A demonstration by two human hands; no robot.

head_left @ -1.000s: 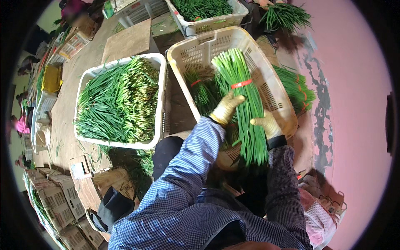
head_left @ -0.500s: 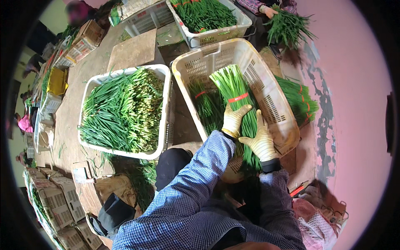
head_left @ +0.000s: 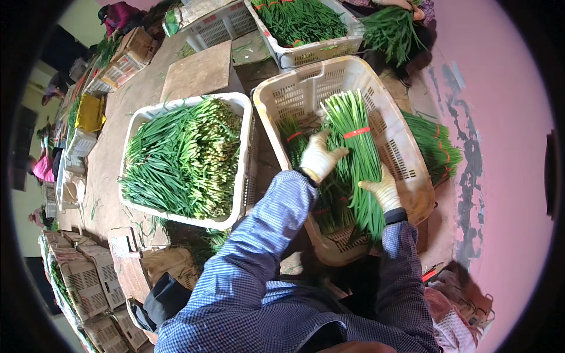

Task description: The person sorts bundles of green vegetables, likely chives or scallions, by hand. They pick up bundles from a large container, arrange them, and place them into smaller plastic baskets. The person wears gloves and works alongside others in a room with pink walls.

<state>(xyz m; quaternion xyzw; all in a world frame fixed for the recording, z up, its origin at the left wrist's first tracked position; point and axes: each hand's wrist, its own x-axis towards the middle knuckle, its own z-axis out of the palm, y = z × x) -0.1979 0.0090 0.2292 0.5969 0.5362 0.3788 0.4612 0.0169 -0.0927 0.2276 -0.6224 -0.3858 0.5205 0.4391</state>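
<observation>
Inside a deep cream plastic crate (head_left: 276, 97) lies a bundle of garlic chives (head_left: 355, 154), tied with a red band, pale stems away from me and leafy ends toward me. My right hand (head_left: 385, 191), in a pale knit glove, grips the bundle's right side, thumb across the leaves and other fingers mostly hidden. Just left of the bundle, my gloved left hand (head_left: 321, 157) is open, thumb apart from the fingers and pointing at the leaves. Below and beside it, other banded chive bundles (head_left: 292, 134) rest in the crate, partly covered by my hands.
To the left, a white crate (head_left: 247, 126) is heaped with loose chives (head_left: 188, 156). Another filled crate (head_left: 312, 54) stands beyond. More banded chives (head_left: 432, 147) lie between my crate and the pink wall (head_left: 506, 147). A co-worker's hand (head_left: 406, 6) holds chives at the top right.
My left hand has come off the banded bundle and shifted left. The bundle lies further right in the crate, with my right hand still on it. The whole view has shifted slightly.
</observation>
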